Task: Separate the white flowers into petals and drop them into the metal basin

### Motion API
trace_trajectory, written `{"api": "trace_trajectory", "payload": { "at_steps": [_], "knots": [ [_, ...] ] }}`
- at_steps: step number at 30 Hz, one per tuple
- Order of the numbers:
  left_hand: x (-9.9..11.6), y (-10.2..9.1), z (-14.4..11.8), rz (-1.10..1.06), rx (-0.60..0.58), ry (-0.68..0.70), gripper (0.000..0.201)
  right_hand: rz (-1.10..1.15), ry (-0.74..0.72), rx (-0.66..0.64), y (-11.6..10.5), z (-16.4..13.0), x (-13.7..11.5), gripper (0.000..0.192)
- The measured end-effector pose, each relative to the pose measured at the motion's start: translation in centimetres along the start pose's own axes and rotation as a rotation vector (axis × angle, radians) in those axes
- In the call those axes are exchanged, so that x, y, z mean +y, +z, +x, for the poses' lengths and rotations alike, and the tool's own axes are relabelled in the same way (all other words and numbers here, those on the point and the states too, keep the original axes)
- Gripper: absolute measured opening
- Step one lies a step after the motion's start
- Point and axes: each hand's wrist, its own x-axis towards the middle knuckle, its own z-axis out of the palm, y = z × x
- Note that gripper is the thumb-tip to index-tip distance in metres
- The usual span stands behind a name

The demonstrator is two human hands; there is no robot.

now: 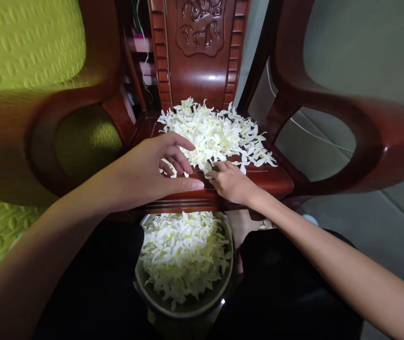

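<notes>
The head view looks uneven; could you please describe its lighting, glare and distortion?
In the head view, the flowers on the seat are brightest, the near side of the bowl dimmer, the clothing almost black; also in the head view, a glare patch marks the chair back, and wide-angle distortion appears to stretch the armrests.

It's a home we're in, by the look of things: a glossy, carved wooden armchair (202,78) sits dead ahead, proper household furniture! Grey floor tiles (375,236) spread out right, a dimpled yellow-green covering (28,45) brightens the left.
</notes>
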Motion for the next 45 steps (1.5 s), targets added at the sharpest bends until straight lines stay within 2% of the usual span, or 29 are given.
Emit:
{"api": "trace_trajectory", "payload": {
  "at_steps": [6,9,12,16,18,22,25,28,31,36,40,45],
  "knots": [
    [-0.4,0.2,0.3,0.052,0.003,-0.018,0.044,0.049,0.099,-0.052,-0.2,1.4,1.5,0.025],
    [-0.4,0.3,0.3,0.071,-0.035,-0.016,0.043,0.078,0.197,-0.006,0.1,1.8,1.7,0.018],
    [-0.6,0.4,0.4,0.088,-0.044,-0.031,0.043,0.141,0.222,0.061,0.0,1.9,1.5,0.01],
    [-1.3,0.1,0.8,0.199,0.025,-0.052,0.04,0.331,0.076,0.099,-1.0,1.1,0.6,0.015],
    [-1.7,-0.1,0.9,0.278,0.018,-0.076,0.039,0.547,-0.049,0.118,-1.5,0.4,-0.2,0.022],
    [-1.6,0.4,0.9,0.191,-0.154,-0.119,0.035,1.116,-0.216,0.057,-2.2,-1.0,-1.5,0.028],
    [-1.1,1.3,0.9,0.033,-0.234,-0.058,0.023,1.275,-0.217,-0.014,-2.8,-1.6,-2.0,0.025],
    [-0.7,2.1,1.0,-0.111,-0.185,-0.077,0.016,1.314,-0.191,-0.015,-3.4,-2.0,-2.1,0.022],
    [-0.7,2.2,1.2,-0.135,-0.103,-0.103,0.015,1.302,-0.166,0.003,-3.8,-2.2,-1.9,0.022],
    [-1.0,1.9,1.3,0.003,-0.107,-0.125,0.019,1.284,-0.111,0.046,-4.1,-2.4,-1.7,0.02],
    [-1.0,2.2,1.2,0.13,-0.105,-0.093,0.019,1.198,-0.092,0.072,-4.4,-2.5,-1.8,0.02],
    [-0.7,2.9,1.2,-0.073,-0.01,-0.122,0.011,1.108,-0.148,0.117,-4.5,-2.7,-2.2,0.014]
  ]
}}
